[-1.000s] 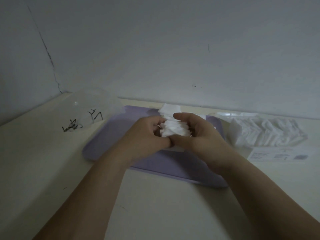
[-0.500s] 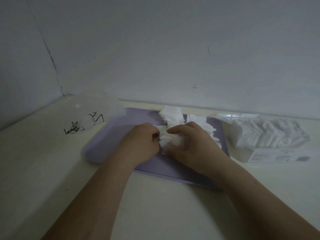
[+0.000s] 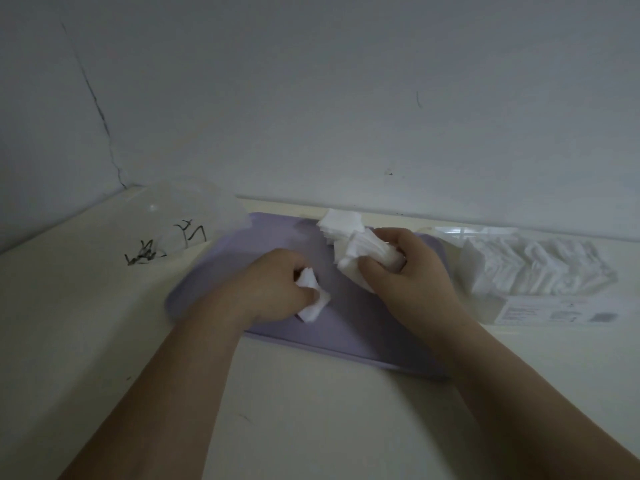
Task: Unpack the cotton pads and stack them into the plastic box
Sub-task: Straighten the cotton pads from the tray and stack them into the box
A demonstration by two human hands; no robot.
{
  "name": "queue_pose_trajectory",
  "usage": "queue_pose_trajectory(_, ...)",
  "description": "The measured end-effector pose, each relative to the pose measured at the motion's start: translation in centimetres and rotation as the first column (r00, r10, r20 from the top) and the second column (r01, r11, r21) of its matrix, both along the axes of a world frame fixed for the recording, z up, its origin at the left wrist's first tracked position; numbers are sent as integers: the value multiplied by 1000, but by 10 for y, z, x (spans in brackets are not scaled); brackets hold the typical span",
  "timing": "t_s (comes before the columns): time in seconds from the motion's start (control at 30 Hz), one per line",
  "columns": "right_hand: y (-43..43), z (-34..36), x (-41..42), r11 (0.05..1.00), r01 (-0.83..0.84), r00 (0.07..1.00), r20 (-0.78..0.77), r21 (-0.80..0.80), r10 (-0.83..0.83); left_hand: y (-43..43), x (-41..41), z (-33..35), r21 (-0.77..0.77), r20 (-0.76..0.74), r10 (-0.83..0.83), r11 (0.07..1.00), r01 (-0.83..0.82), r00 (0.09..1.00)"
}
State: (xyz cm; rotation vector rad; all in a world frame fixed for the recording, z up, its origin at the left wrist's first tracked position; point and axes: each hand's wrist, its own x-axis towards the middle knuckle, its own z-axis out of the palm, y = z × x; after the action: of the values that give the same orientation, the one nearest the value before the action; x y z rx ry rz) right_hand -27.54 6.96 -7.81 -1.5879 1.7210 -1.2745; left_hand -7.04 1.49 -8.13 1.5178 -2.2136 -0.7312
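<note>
Our left hand (image 3: pixel 273 289) curls around a few cotton pads (image 3: pixel 313 301), holding them low over the purple tray (image 3: pixel 277 233) on the table (image 3: pixel 311 410). Our right hand (image 3: pixel 412 275) grips a thick bundle of pads (image 3: pixel 362 251), thumb in front and fingers wrapped behind, just above the tray's far right part. A loose pile of pads (image 3: pixel 341 220) lies at the tray's far edge, just beside that bundle. To the right of the tray the clear plastic box (image 3: pixel 485 233) stands, with a row of pads inside. A crumpled clear bag (image 3: pixel 194 209) with black marks lies to the left.
</note>
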Motion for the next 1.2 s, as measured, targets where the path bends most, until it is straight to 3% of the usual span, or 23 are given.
queue_pose_trajectory(0.07,0,1,0,1000,10,1000,13,10,-10,1,2,5,13,-113,37,999,-36,993)
queue_pose_trajectory(0.13,0,-1,0,1000,9,1000,30,15,-9,5,1,11,79,-381,16,997,15,924)
queue_pose_trajectory(0.2,-1,-3,0,1000,-15,996,85,16,14,14,-6,21,165,-690,-31,966,200,723)
queue_pose_trajectory(0.27,-4,-5,-3,999,-46,988,148,-8,46,22,-15,27,172,-833,-25,938,302,552)
queue_pose_trajectory(0.57,-13,-14,-6,986,-166,932,322,-25,165,14,-18,12,62,-767,2,996,71,642)
queue_pose_trajectory(0.93,-9,-10,-6,969,-242,893,381,-44,241,16,-22,9,41,-703,19,999,14,711)
queue_pose_trajectory(1.07,-7,-6,-5,945,-323,876,360,-55,320,18,-21,13,57,-687,95,995,-77,720)
queue_pose_trajectory(1.2,-9,-9,-5,960,-270,889,364,-73,277,14,-21,11,42,-640,175,980,-193,748)
